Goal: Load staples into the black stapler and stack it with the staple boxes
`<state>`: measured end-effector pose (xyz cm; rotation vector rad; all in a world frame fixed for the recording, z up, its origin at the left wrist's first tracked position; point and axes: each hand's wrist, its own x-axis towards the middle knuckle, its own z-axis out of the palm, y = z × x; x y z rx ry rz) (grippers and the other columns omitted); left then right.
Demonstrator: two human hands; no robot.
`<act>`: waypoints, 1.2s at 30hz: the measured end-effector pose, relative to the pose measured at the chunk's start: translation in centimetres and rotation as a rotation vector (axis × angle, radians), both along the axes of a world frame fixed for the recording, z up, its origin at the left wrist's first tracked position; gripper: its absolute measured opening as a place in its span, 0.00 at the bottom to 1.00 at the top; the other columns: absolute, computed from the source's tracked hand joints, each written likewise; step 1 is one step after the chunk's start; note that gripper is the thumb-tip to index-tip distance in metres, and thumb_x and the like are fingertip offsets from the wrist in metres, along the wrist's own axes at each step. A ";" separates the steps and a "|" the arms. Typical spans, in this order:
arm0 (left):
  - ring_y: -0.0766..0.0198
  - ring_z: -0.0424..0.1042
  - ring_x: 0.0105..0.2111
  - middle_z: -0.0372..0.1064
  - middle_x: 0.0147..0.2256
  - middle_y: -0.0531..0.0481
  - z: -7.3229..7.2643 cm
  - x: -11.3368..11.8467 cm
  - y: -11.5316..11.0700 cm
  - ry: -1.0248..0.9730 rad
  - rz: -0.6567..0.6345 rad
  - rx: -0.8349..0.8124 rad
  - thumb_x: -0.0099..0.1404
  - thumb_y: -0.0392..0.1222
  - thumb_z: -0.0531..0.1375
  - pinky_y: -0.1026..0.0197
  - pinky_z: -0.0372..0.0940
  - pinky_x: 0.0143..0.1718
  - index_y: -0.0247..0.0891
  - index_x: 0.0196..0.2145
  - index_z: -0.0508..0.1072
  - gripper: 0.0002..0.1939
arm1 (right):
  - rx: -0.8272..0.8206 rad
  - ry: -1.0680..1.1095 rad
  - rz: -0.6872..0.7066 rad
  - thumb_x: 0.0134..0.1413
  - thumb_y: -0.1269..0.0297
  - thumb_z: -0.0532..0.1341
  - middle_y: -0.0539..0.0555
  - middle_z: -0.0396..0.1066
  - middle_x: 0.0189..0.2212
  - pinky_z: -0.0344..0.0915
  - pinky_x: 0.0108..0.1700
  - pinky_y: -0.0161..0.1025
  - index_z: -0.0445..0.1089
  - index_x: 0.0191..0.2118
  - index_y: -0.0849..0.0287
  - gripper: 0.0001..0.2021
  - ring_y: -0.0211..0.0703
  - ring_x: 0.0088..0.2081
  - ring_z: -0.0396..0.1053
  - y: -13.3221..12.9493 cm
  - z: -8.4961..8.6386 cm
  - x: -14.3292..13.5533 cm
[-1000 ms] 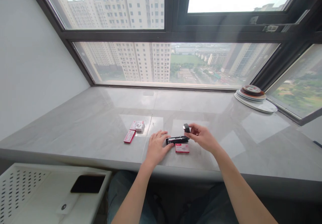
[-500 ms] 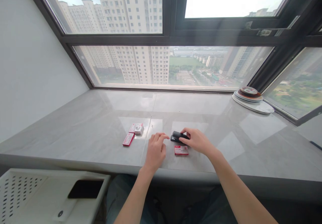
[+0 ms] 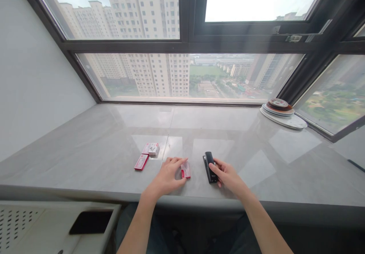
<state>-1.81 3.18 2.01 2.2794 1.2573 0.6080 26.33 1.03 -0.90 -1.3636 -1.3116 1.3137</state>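
Observation:
In my right hand (image 3: pixel 226 174) is a black stapler (image 3: pixel 210 167), standing lengthwise away from me on the counter, thumb on its top and fingers at its right side. My left hand (image 3: pixel 170 174) is curled around a small red-and-white box (image 3: pixel 185 169), thumb at its near end and fingertips at its far end. The box lies on the counter to the left of the stapler. Further left lie another red-and-white box (image 3: pixel 142 162), one partly covered box (image 3: pixel 146 148) and a small whitish box (image 3: pixel 153 149) beside it.
The grey stone counter (image 3: pixel 108 151) runs below a dark-framed window (image 3: pixel 128 46). Round plates or mats (image 3: pixel 283 119) are stacked at the far right corner. A white perforated plastic piece (image 3: pixel 42 223) with a dark opening (image 3: pixel 91 222) stands at the lower left, below the counter's edge.
The stapler has turned from lying crosswise to pointing away from me, shifting slightly right. My left hand has taken hold of the near box, which has moved left and turned lengthwise.

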 end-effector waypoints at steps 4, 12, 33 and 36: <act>0.51 0.65 0.56 0.70 0.57 0.55 -0.2 2.5 -0.5 -0.035 -0.022 -0.003 0.56 0.38 0.64 0.48 0.60 0.63 0.58 0.68 0.59 0.44 | 0.024 0.020 -0.035 0.60 0.40 0.60 0.42 0.56 0.23 0.58 0.18 0.34 0.67 0.63 0.54 0.32 0.33 0.16 0.59 0.0 -0.7 -2.8; 0.50 0.61 0.61 0.64 0.61 0.48 -0.7 2.0 -1.8 -0.106 0.247 0.140 0.66 0.46 0.60 0.47 0.58 0.63 0.52 0.65 0.63 0.30 | 0.051 0.019 -0.229 0.61 0.39 0.57 0.43 0.61 0.22 0.61 0.19 0.35 0.60 0.68 0.54 0.36 0.35 0.16 0.59 -0.4 -0.8 -4.1; 0.51 0.67 0.54 0.67 0.53 0.46 0.2 -1.2 -0.9 -0.043 0.151 0.034 0.57 0.47 0.69 0.51 0.62 0.58 0.48 0.55 0.72 0.28 | 0.025 0.048 -0.061 0.59 0.41 0.62 0.42 0.56 0.23 0.69 0.20 0.37 0.62 0.65 0.56 0.35 0.36 0.20 0.59 -0.4 -1.3 -3.1; 0.52 0.67 0.54 0.70 0.53 0.49 1.3 0.8 0.3 -0.079 -0.005 0.025 0.58 0.46 0.68 0.52 0.63 0.58 0.51 0.57 0.71 0.28 | 0.032 0.039 -0.048 0.59 0.41 0.62 0.42 0.56 0.24 0.69 0.20 0.36 0.62 0.64 0.55 0.34 0.35 0.19 0.59 -0.3 -1.4 -2.9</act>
